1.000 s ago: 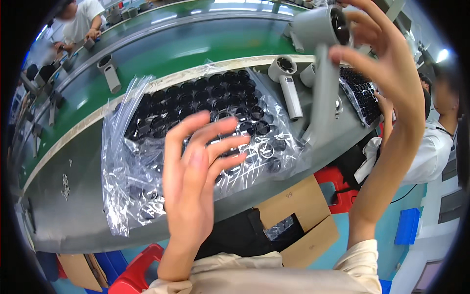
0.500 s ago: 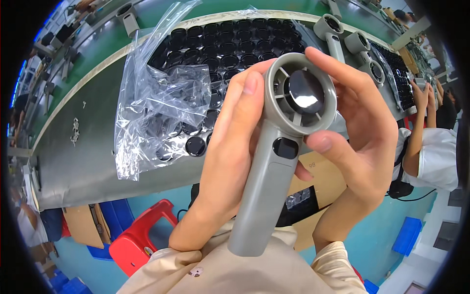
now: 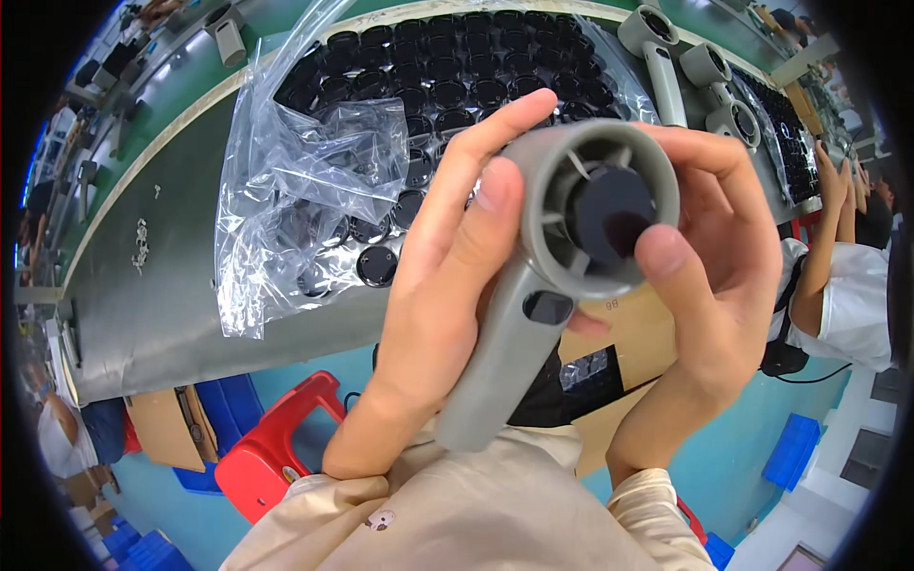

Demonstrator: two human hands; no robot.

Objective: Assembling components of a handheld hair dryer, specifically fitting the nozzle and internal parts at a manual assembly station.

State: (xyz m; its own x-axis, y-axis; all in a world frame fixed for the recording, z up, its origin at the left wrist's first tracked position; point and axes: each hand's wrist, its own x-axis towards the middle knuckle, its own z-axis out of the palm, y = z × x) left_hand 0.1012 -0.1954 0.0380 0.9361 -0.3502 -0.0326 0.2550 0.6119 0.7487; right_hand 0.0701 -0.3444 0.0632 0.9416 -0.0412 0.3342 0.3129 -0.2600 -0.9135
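Observation:
A grey handheld fan is held up in front of me, its round head tilted and its handle slanting down to the left. My left hand grips the side of the head and the upper handle. Around the other side of the head curl the fingers of my right hand, with its thumb at the edge of the glossy black round cap in the middle. A small dark oval window sits on the handle below the head. Behind the fan, many black round caps lie in rows on the bench.
Crumpled clear plastic covers part of the caps. More grey fans lie at the bench's far right, and another at far left. A red stool and a cardboard box stand below. A co-worker sits at right.
The fan's head has tipped and shifted right and slightly down, and its handle end has risen. My right thumb has moved from the head's lower rim onto the edge of the black cap.

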